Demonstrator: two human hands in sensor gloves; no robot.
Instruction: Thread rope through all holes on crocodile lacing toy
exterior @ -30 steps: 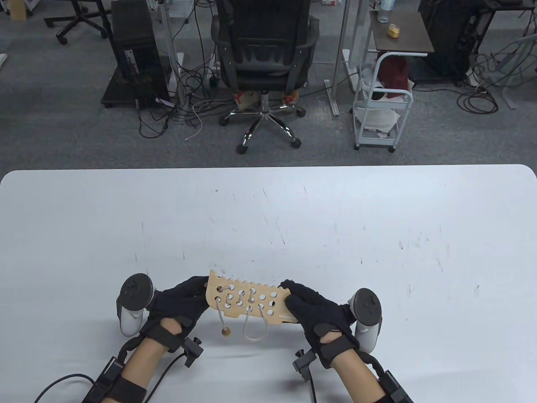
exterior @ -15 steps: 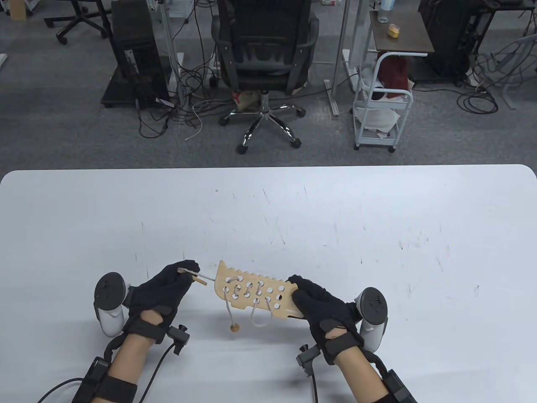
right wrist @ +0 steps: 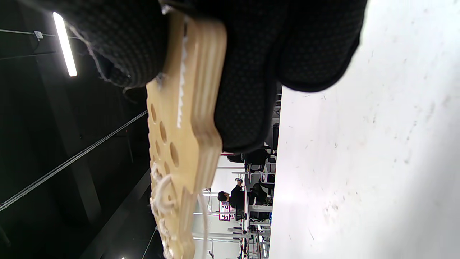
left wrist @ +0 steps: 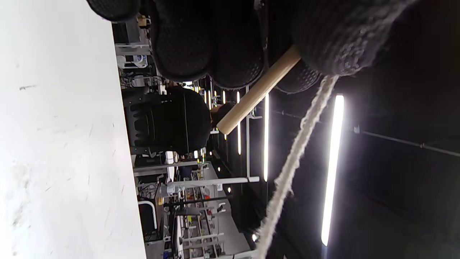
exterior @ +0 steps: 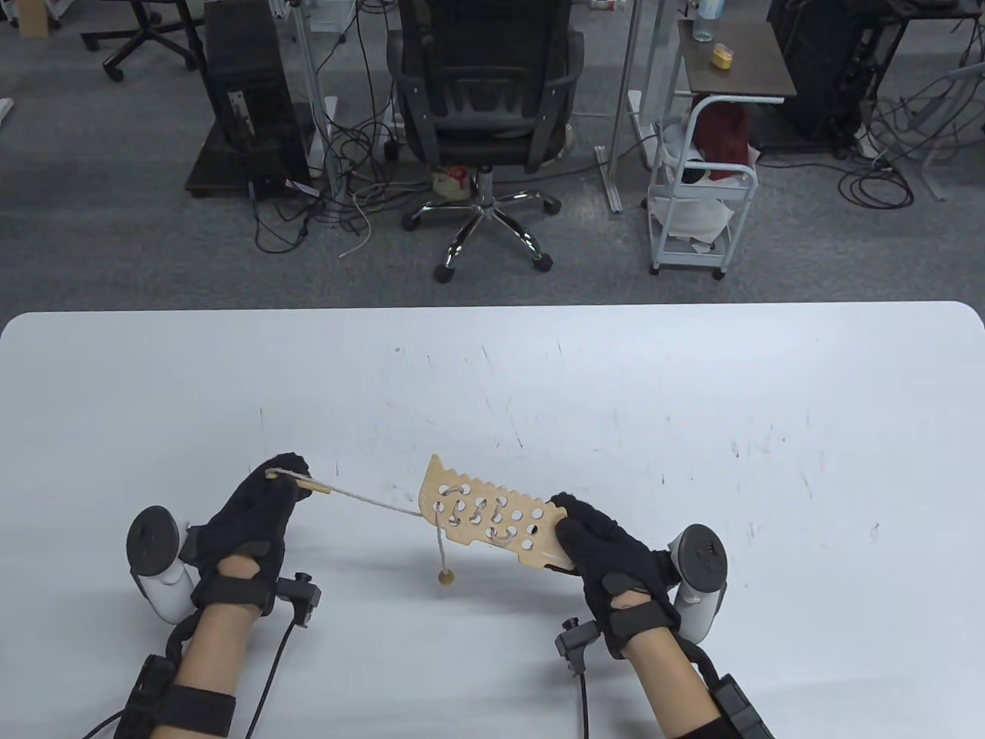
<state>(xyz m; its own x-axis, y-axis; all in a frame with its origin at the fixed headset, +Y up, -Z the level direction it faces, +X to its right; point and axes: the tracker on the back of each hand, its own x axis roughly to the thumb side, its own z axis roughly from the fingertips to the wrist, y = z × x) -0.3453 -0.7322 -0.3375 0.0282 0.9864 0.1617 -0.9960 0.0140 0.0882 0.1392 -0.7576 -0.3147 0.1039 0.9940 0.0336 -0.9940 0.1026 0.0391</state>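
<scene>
My right hand grips the right end of the wooden crocodile lacing board, holding it tilted above the white table. Rope laces several holes on the board's left half; the holes nearer my right hand show no rope. A taut length of rope runs left from the board to my left hand, which pinches the wooden needle. In the left wrist view the needle and rope come out from under my gloved fingers. A wooden bead hangs on a short rope end below the board. The right wrist view shows the board edge-on.
Beyond the table's far edge stand a black office chair, a computer tower, a white wheeled cart and loose floor cables. A tracker sits on the back of each hand.
My left hand let go of the board, took the needle and pulled left, drawing the rope taut. The slack loop under the board is gone. The board shifted right and up.
</scene>
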